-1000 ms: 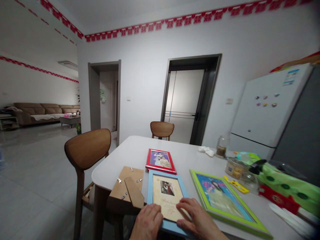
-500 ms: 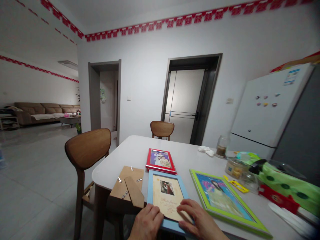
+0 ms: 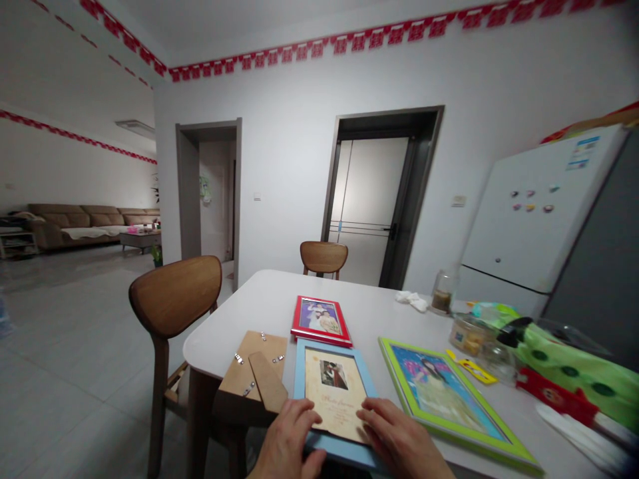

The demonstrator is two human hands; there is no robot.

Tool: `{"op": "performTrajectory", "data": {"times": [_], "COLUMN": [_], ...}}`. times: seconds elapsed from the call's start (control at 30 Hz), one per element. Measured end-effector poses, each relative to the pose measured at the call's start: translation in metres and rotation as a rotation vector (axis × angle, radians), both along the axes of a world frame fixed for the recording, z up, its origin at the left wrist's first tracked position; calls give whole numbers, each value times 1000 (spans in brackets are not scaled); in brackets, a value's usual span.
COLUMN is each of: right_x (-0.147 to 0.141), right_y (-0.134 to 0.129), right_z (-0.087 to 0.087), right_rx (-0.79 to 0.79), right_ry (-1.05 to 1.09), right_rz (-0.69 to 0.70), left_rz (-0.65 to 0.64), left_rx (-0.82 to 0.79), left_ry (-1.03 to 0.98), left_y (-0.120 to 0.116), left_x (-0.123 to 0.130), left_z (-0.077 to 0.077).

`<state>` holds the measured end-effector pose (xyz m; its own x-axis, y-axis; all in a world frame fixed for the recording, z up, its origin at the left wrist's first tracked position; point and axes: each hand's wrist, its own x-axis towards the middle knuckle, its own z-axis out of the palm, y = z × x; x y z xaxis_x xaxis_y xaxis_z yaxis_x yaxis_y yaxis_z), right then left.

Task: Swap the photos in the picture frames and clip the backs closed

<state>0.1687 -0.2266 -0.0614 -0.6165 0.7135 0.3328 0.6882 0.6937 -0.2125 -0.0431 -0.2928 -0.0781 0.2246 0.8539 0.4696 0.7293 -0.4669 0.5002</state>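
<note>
A light blue frame [image 3: 369,382] lies at the table's near edge, with a cream printed sheet [image 3: 337,399] inside it. My left hand [image 3: 294,436] rests on the frame's lower left side, fingertips on the sheet's edge and fingers apart. On the lower right side, my right hand [image 3: 394,432] touches the sheet's edge with its fingertips, fingers bent and slightly apart; its thumb is hidden. Left of the frame is a brown backing board [image 3: 244,379] with metal clips and a stand leg. Beyond lies a red frame [image 3: 344,340]; a green frame [image 3: 394,372] is to the right.
Jars [image 3: 469,336], a yellow item [image 3: 479,371], a green bag [image 3: 564,359] and white tissue [image 3: 412,301] stand or lie on the table's right side. Wooden chairs [image 3: 174,296] are at the left and far side. A refrigerator [image 3: 529,233] stands at the right.
My left hand has moved up along the frame's left side, its fingers now reaching onto the sheet and its thumb spread. My right hand has shifted slightly, its fingers closer to the sheet's right edge.
</note>
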Motion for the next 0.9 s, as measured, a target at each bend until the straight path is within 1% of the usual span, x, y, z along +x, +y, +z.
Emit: {"op": "performTrajectory", "data": {"times": [0.1, 0.23, 0.33, 0.47, 0.57, 0.67, 0.77, 0.9], "right_x": [4, 6, 1, -8, -9, -6, 1, 5], "right_y": [5, 11, 7, -1, -2, 1, 5, 11], "right_z": [-2, 1, 4, 4, 2, 2, 5, 5], "right_rx": [-55, -167, -161, -67, 11, 60, 24, -97], "right_ry": [7, -29, -60, -97, -106, -36, 36, -34], "right_rz": [1, -4, 36, 82, 89, 66, 29, 43], "left_rz": [84, 172, 155, 114, 108, 106, 97, 82], "left_rx": [-53, -154, -191, -204, -192, -157, -116, -123], "left_ry": [-32, 40, 142, 218, 244, 281, 326, 323], "left_y": [4, 14, 20, 23, 23, 22, 21, 23], "left_x": [0, -3, -6, -7, -4, 0, 0, -4], "left_z": [9, 19, 22, 25, 28, 29, 27, 24]}}
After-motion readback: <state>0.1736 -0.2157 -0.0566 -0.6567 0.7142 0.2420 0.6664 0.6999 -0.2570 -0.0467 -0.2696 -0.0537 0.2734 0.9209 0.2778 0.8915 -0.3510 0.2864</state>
